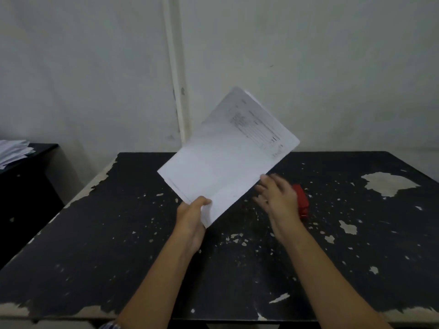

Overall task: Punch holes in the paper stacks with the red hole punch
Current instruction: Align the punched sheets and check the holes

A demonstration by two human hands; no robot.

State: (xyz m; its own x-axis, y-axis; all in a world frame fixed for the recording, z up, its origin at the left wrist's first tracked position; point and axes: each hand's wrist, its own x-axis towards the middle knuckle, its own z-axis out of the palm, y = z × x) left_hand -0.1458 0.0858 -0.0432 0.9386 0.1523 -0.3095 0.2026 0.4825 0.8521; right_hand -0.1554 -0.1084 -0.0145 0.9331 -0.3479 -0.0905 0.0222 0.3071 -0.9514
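Note:
My left hand (193, 216) grips the near corner of a thin stack of white printed paper (228, 155), holding it tilted up above the black table (118, 233). Beside the stack's right edge, my right hand (276, 198) hovers with fingers spread and relaxed; it is blurred, and I cannot tell whether it touches the paper. The red hole punch (301, 200) sits on the table just right of that hand, partly hidden behind it.
The black tabletop has worn, chipped paint. A pile of loose white papers (13, 151) lies on a second dark surface (38, 160) at the far left. A pale wall with a vertical conduit (175, 74) stands behind the table.

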